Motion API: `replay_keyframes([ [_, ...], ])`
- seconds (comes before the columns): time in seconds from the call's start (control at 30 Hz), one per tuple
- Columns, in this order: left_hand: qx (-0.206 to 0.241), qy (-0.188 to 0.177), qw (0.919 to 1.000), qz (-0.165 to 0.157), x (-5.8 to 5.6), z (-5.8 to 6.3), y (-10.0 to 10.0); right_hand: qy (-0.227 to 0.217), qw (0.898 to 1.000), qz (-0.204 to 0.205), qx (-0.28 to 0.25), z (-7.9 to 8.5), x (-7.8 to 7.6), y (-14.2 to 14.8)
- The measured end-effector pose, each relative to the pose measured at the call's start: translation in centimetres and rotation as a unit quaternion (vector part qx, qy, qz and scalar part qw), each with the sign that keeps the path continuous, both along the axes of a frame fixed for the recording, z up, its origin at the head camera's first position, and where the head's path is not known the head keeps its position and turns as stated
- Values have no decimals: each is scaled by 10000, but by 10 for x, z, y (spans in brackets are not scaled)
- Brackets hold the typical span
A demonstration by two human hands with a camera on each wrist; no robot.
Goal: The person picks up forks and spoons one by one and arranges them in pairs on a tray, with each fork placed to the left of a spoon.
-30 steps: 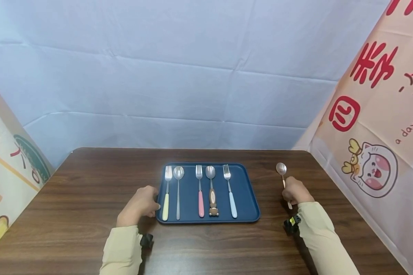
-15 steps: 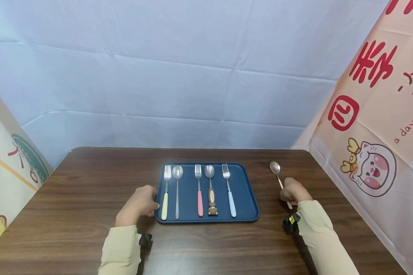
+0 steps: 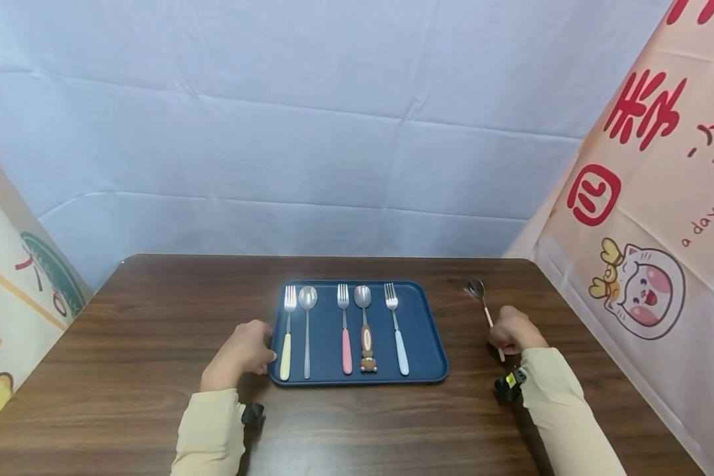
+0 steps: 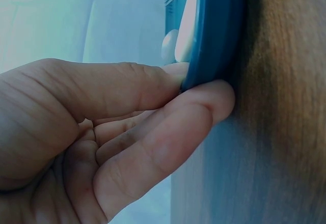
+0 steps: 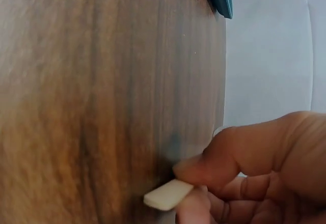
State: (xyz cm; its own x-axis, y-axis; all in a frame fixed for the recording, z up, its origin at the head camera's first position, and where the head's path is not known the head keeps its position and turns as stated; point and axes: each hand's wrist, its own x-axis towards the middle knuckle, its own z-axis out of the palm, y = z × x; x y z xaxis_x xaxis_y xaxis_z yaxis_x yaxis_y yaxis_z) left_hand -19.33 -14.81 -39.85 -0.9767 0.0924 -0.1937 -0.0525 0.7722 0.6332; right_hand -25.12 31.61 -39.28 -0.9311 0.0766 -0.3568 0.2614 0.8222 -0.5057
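Observation:
At the left edge of a blue tray, my left hand pinches the rim. The left wrist view shows the thumb over the tray rim and fingers curled under it. To the right of the tray, my right hand holds a spoon by its pale, slim handle. The spoon's metal bowl points away toward the table's far edge and looks dark. In the right wrist view the flat handle end sticks out between thumb and finger, close over the wood; the bowl is hidden there.
On the tray lie a yellow-handled fork, a plain metal spoon, a pink-handled fork, a brown bear-handled spoon and a blue-handled fork, in a row. Pale cloth hangs behind the wooden table.
The spoon's bowl swung left, then turned from bright to dark as my right hand shifted slightly right. My left hand has stayed at the tray's rim.

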Motion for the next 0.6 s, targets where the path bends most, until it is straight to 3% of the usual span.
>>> replay_keyframes([
  [0.27, 20, -34, 10000, 38, -5, -8, 0, 224, 9994, -172, -188, 1, 3, 5],
  [0.33, 18, -39, 10000, 47, -2, -3, 1, 225, 9992, -207, -274, 2, 4, 5],
  [0.6, -1, -49, 9999, 90, -1, -1, 2, 318, 9986, -174, -381, 3, 5, 5],
])
